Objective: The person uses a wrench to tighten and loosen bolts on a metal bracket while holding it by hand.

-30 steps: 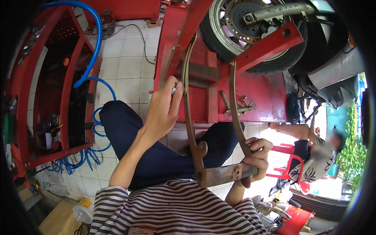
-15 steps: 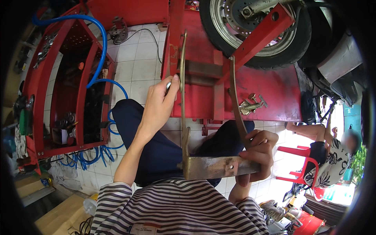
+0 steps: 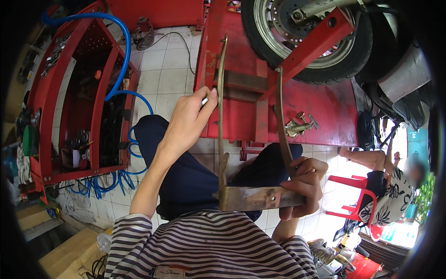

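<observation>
A worn U-shaped metal bracket (image 3: 248,199) lies across my lap side, its two long curved arms pointing away toward the red lift bench (image 3: 320,109). My right hand (image 3: 307,183) is wrapped round its near right corner. Pinched in my left hand (image 3: 183,122) is a small silver rod-like tool (image 3: 204,102), mostly hidden by the fingers; its kind does not show. The fingertips of that hand rest against the bracket's left arm, about midway along. The far ends of both arms reach the red bars of the bench.
A motorcycle wheel (image 3: 260,46) stands on the bench, with a brass-coloured clamp-like part (image 3: 299,125) lying nearer. At left is a red tool cart (image 3: 95,107) with a blue air hose (image 3: 126,56). A person sits on a red chair (image 3: 367,195) at right.
The view has shifted slightly. My left hand keeps its pinch at the bracket's left arm, and my right hand still grips the corner; little else differs.
</observation>
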Demonstrator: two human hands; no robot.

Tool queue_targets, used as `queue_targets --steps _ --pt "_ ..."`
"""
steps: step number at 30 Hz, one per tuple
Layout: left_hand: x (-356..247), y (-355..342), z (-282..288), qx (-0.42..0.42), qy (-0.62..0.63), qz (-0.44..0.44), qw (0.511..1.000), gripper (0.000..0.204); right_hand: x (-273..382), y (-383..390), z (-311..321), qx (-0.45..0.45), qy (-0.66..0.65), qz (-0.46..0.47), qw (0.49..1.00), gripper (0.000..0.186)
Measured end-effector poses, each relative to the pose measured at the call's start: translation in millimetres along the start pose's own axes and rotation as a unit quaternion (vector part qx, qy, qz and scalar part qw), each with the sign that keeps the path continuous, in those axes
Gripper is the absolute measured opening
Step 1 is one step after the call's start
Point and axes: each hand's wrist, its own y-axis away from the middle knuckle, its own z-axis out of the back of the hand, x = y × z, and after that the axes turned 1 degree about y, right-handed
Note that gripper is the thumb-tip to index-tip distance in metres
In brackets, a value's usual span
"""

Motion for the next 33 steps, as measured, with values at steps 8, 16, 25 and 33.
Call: queue_targets --steps 8,16,25,33 --pt "10 -7 5 0.044 -0.002 0.01 0.999 0.038 1 -4 -1 -0.012 -0.016 -0.01 1.0 0.061" --pt "19 7 8 -0.012 0.023 -0.038 0.999 0.018 -1 -1 -2 -0.018 -0.026 -0.009 0.999 0.065" --pt "37 3 -6 0.006 -0.007 -0.169 0.986 0.022 3 0 -5 -0.028 -0.009 -0.025 0.999 0.068" --pt "34 1 -13 -0.02 -0.033 -0.14 0.989 0.017 -1 2 -5 -0.033 -0.022 -0.016 0.999 0.068"
